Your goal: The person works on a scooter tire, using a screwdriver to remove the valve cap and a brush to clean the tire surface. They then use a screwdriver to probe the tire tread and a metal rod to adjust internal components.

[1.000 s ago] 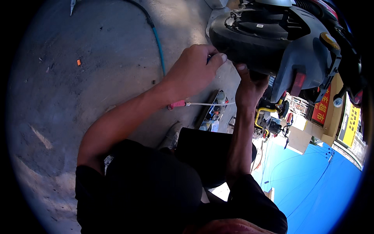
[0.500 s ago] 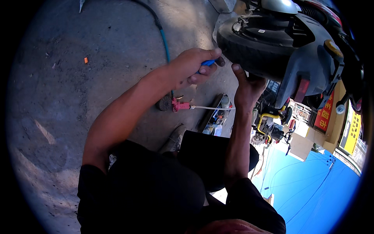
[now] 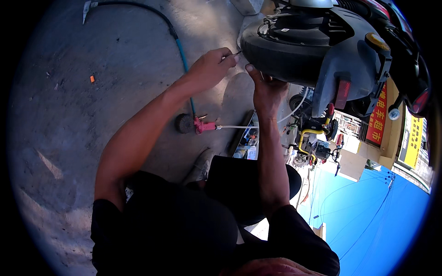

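A scooter's wheel with a black tyre (image 3: 285, 62) is at the upper right, under a grey fender (image 3: 343, 69). My left hand (image 3: 209, 69) is just left of the tyre, its thumb and fingers closed in a pinch. A thin dark piece (image 3: 237, 53) sticks out of that pinch and reaches close to the tread; its kind is unclear. From below, my right hand (image 3: 269, 99) grips the tyre's near side with the thumb up along the tread. Its other fingers are partly hidden behind the tyre.
Below my left hand lie a pink-red air tool (image 3: 204, 125) on a teal hose (image 3: 183, 55) and a dark ridged round piece (image 3: 184, 123). A tray of tools (image 3: 244, 138) is beside my right forearm. An orange bit (image 3: 92, 79) lies on the concrete. Another vehicle (image 3: 313, 145) stands behind.
My left hand has moved up and left, and its blue-handled tool no longer shows; a thin dark piece shows in its fingers. My right hand stays at the tyre as the view shifts.
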A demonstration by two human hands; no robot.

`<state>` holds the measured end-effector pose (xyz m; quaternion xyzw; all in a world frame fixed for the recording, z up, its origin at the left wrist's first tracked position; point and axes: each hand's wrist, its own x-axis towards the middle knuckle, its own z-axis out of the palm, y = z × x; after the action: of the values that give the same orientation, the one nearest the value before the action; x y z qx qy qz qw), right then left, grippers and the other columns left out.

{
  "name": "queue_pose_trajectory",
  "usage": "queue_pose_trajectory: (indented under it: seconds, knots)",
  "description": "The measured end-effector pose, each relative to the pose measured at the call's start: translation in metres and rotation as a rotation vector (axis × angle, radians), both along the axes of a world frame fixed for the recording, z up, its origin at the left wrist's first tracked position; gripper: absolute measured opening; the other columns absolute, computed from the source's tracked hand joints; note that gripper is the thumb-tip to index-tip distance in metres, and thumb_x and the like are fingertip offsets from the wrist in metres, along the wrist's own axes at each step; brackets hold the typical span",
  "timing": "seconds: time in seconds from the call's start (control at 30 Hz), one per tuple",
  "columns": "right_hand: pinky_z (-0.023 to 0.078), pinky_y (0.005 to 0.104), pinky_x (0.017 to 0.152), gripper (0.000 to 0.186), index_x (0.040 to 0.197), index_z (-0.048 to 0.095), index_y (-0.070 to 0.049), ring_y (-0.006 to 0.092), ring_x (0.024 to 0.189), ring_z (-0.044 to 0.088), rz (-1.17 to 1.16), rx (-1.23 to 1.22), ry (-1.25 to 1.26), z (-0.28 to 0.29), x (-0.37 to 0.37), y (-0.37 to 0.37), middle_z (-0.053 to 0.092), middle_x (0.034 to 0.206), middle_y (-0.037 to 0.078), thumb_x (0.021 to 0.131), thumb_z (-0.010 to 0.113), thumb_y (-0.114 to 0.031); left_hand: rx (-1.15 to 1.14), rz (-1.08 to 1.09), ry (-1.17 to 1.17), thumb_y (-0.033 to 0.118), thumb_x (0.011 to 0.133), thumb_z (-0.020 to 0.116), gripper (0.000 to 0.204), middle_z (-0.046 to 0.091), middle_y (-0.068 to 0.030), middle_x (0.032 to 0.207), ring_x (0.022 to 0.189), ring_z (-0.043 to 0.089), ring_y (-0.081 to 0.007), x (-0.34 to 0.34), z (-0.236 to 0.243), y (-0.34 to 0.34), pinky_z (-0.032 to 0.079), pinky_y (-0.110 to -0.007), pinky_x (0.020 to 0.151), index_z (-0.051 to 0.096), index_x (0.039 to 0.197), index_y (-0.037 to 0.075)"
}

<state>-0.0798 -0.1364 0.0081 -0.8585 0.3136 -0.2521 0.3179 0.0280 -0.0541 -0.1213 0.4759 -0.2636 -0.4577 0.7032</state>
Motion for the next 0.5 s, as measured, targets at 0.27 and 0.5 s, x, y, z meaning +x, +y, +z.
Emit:
queue_pose_trajectory:
  seconds: [0.27, 0.5]
  knots:
    - [0.049, 0.0385, 0.103, 0.054, 0.130, 0.065, 0.002, 0.0235, 0.113, 0.066, 0.091, -0.222, 0.210, -0.012, -0.015, -0.029, 0.072, 0.122, 0.014, 0.083, 0.088, -0.013, -0.032, 0.708, -0.868, 0.021, 0.095, 0.069, 0.053, 0.066, -0.0076, 0.067, 0.058, 0.065, -0.0293, -0.020, 0.050, 0.049, 0.051, -0.040, 0.055, 0.056, 0.143, 0.004]
    - [0.042, 0.0384, 0.108, 0.061, 0.144, 0.053, -0.005, 0.0220, 0.121, 0.061, 0.202, -0.486, 0.410, -0.018, -0.017, -0.047, 0.068, 0.134, 0.011, 0.094, 0.081, -0.027, -0.194, 0.405, -0.959, 0.021, 0.094, 0.070, 0.081, 0.065, -0.0051, 0.061, 0.047, 0.061, -0.0234, -0.068, 0.091, 0.073, 0.047, -0.037, 0.046, 0.030, 0.163, 0.006]
